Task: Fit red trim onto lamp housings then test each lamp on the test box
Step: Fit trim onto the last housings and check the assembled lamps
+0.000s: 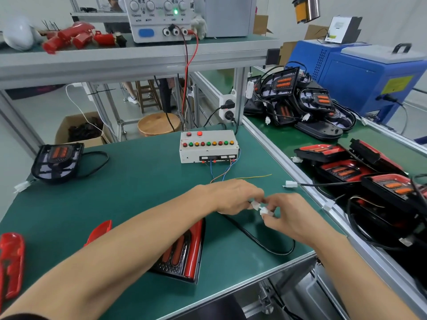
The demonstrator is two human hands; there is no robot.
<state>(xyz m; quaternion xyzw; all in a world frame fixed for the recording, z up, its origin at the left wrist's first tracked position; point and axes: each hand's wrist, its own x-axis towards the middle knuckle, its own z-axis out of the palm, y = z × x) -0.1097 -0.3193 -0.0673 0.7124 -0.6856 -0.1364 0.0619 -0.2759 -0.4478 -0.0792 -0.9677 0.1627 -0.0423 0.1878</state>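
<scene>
Two white connectors are meeting at centre frame, one in each hand. Left hand (pixel 233 196): fingers are curling over a white plug (pixel 255 204), pinching it at the tips. Right hand (pixel 292 215): thumb and fingertips are pinching a second white plug (pixel 265 212), just right of and slightly below the first. The two plugs are touching or nearly so, end to end; whether they are mating or coming apart cannot be told. Their shared axis is running from upper left to lower right, so any joining or parting looks like a straight push or pull along that line, the hands being about equally close.

Black cable (pixel 258 242): trailing from the plugs down and right in a loop, then back towards the lamp. Lamp housing (pixel 182 255): lying at lower centre on the green mat (pixel 129 181), partly under the left forearm, red trim (pixel 197 248) already sitting along its right edge. Thin coloured wires (pixel 221 175): running from the hands up to the test box (pixel 209 146), which is standing above centre with its row of coloured lamps.

Loose red trim pieces (pixel 11 262): lying at lower left. One untrimmed housing (pixel 57 161): resting at mid left. Stacked housings (pixel 305 102): piling up at upper right; trimmed units (pixel 342 167) are lying at right.
</scene>
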